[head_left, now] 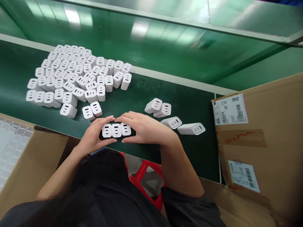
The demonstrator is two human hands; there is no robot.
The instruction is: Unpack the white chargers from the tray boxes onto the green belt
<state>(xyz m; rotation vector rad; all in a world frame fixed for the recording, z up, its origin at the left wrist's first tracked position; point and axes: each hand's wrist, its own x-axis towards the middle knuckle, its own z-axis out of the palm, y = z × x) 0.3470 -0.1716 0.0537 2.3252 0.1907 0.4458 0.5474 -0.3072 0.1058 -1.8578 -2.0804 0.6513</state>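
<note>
Three white USB chargers stand side by side in a short row near the front edge of the green work surface, port faces up. My left hand curls round the left end of the row, fingers behind and thumb in front. Round the right end, my right hand closes in the same way. Just behind my left hand stand two more chargers. To the right of my right hand sit several loose chargers, some tilted or lying down.
A large group of white chargers stands packed on the left of the green surface. At the right end is a labelled cardboard box. Another cardboard box is at lower left, and a red stool is below the edge.
</note>
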